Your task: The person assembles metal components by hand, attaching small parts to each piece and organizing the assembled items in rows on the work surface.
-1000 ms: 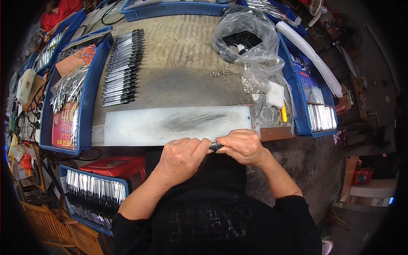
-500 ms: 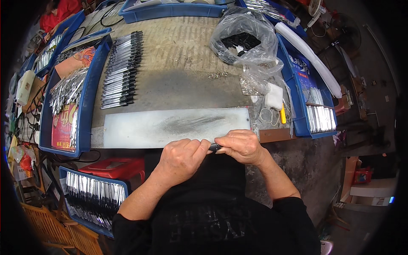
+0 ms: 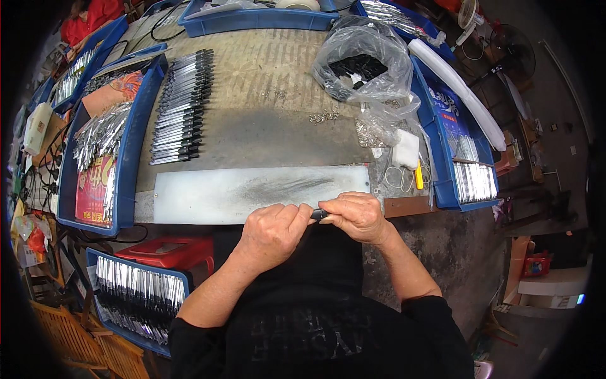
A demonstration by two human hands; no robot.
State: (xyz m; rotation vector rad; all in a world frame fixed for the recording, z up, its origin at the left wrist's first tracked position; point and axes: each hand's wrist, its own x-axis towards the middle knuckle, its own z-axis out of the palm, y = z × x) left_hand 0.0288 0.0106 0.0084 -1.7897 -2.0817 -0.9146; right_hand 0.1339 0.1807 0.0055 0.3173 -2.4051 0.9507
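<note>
Black piece (image 3: pixel 319 215), short visible stretch, ends hidden by fingers (image 3: pixel 299 218)

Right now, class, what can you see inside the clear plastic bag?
Inside the bag, black pieces show, with something white among them. Whatever lies beneath the top layer is covered.

Fingers (image 3: pixel 298 215) hide the ends of the black piece (image 3: pixel 319 215), while the top edge crops a blue tray (image 3: pixel 259 23)
</note>
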